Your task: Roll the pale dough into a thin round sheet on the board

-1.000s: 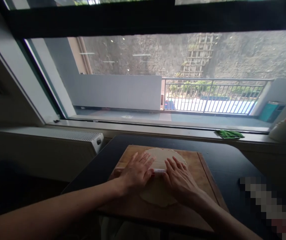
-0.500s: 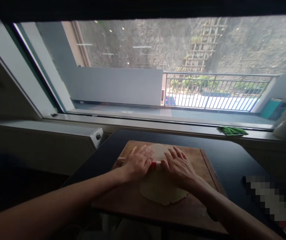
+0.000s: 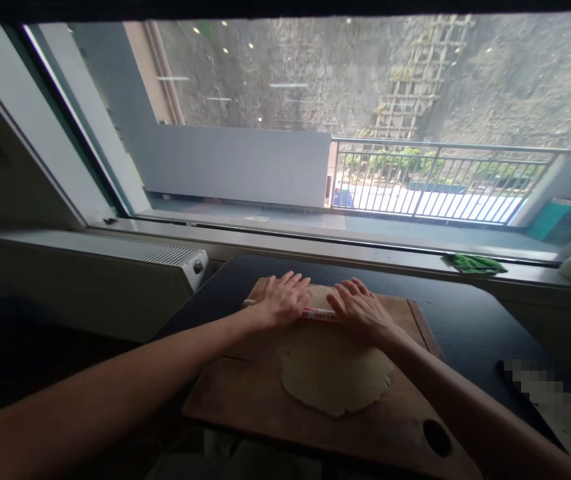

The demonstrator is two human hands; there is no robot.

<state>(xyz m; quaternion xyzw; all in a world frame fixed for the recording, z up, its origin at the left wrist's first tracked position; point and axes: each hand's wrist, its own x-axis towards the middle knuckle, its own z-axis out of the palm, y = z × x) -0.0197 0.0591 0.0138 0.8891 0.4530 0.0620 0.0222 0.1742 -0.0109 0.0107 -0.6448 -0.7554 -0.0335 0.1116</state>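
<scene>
A flattened sheet of pale dough [image 3: 335,373] lies on a wooden board [image 3: 238,393]. Across its far part runs a rolling pin [image 3: 321,315] with a red and white label showing between my hands. My left hand [image 3: 285,300] rests palm down on the pin's left side, fingers stretched forward. On the right side, my right hand [image 3: 360,307] presses flat in the same way, its fingers extended. Both palms hide most of the pin; its left end just peeks out beyond my left hand. The dough's near edge is ragged, with small cracks.
The board lies on a dark table [image 3: 465,313] below a wide window. A green cloth [image 3: 475,263] is on the sill. At left stands a white radiator [image 3: 185,267]. A blurred-out object [image 3: 555,400] lies at the table's right, and the board has a dark round hole [image 3: 437,437].
Both hands have pushed the rolling pin away from me, toward the dough's far edge. The pin has turned, so more of its label shows. The view has tilted slightly downward.
</scene>
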